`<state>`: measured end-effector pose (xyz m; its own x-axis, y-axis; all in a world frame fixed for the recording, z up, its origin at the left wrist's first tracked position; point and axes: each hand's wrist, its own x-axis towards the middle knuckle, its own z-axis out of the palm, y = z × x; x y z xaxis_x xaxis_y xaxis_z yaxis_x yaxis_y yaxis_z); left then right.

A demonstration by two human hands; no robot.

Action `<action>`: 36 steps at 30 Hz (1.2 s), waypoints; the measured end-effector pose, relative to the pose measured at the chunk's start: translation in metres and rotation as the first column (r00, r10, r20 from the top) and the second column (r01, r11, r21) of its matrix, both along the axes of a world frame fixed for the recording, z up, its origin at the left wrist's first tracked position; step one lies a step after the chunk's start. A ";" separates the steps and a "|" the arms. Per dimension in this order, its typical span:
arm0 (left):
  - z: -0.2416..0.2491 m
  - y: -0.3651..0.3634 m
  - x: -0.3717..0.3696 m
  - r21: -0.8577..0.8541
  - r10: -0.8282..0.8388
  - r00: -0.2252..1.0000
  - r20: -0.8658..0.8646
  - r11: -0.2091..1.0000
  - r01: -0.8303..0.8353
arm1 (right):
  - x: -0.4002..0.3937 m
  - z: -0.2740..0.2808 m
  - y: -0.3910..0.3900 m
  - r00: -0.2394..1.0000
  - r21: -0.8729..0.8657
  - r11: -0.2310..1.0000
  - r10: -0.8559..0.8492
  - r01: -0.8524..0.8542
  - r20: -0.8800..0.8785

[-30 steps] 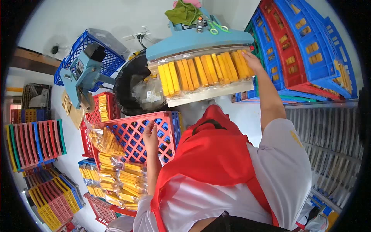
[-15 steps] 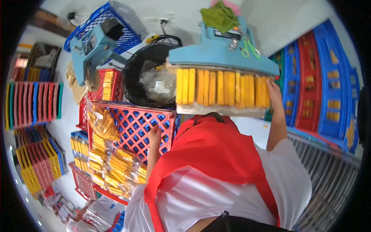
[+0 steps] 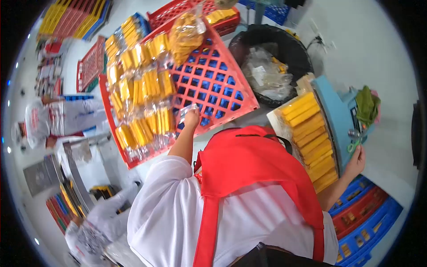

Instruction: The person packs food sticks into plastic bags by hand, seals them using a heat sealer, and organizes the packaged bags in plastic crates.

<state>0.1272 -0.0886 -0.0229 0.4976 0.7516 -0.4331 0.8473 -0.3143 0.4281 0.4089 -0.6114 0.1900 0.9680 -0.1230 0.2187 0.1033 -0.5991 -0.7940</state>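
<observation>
Fingers of the left hand pinch an empty clear plastic bag over the red plastic lattice crate, beside its bagged yellow sticks. Right hand rests closed on the blue sealing machine, touching the clear bag of yellow sticks beneath it.

My left hand pinches a clear plastic bag at the edge of the red crate holding bagged yellow sticks. My right hand rests beside the blue sealing machine, against a row of yellow sticks.
</observation>
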 end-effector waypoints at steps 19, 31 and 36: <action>-0.025 0.128 -0.055 -0.846 0.910 -0.208 0.359 0.223 -0.484 | 0.037 0.025 0.168 0.894 -0.038 0.895 0.442 -0.445 -0.077; 0.290 0.120 -0.009 0.435 -0.333 0.795 0.506 0.895 0.098 | 0.006 0.065 0.328 0.390 0.293 0.389 0.919 -0.873 -0.058; 0.386 0.067 -0.001 0.704 -0.712 0.604 0.358 0.631 0.327 | -0.054 0.000 0.392 -0.371 0.977 -0.027 0.923 0.213 0.106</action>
